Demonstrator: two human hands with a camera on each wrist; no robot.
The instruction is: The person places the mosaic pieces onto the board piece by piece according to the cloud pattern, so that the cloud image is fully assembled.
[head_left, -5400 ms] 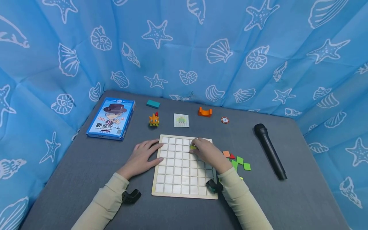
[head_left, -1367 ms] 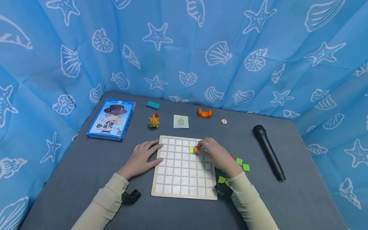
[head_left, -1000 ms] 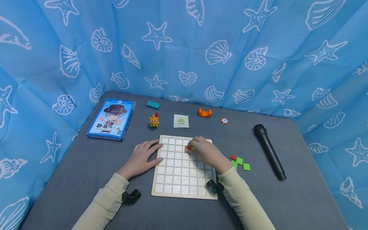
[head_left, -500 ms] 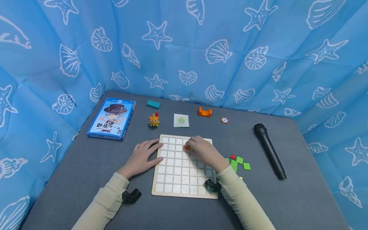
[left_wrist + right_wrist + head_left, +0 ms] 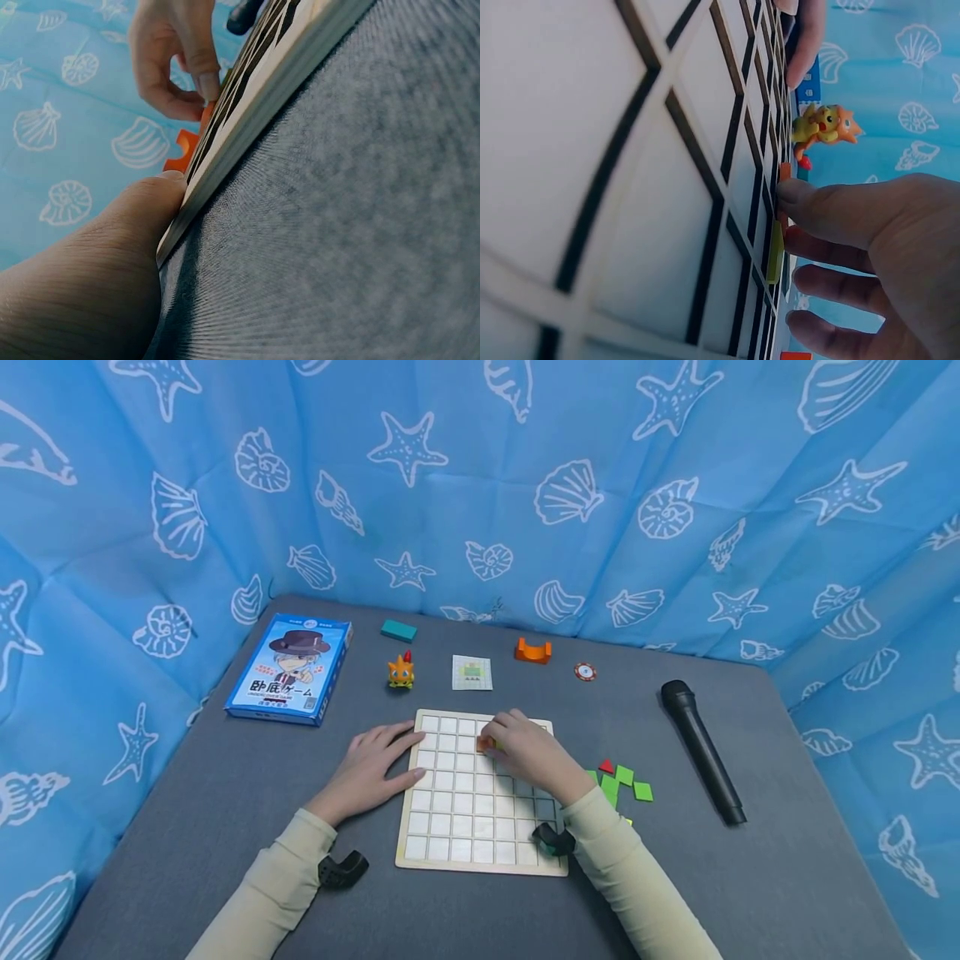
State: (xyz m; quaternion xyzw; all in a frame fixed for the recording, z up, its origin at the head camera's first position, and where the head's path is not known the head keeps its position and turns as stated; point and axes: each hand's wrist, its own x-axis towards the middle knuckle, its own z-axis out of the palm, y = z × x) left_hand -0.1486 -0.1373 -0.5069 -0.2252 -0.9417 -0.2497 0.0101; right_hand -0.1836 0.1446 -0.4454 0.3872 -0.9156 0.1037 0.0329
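Since the picture from a moment ago, the right hand (image 5: 528, 753) has carried the small orange square tile (image 5: 483, 744) a little further left along the upper rows of the white wooden grid board (image 5: 480, 852), past the yellow-green square tile that lies under its fingers.

From the head view, the orange tile sits at the fingertips, on the left side of the right hand, so this hand is clearly the nearer one. The left hand (image 5: 371, 772) lies flat and spread at the board's left edge, on the grey table (image 5: 225, 793).

From the left wrist view, the left hand (image 5: 97, 277) touches the board's rim (image 5: 247, 142), and the orange tile (image 5: 206, 118) is pinched at the right hand's fingertips (image 5: 208, 85).

From the right wrist view, the forefinger (image 5: 832, 210) presses the orange tile (image 5: 784, 172) onto a cell, with the yellow-green tile (image 5: 775, 253) just beside it. An orange spiky toy figure (image 5: 823, 126) stands beyond.
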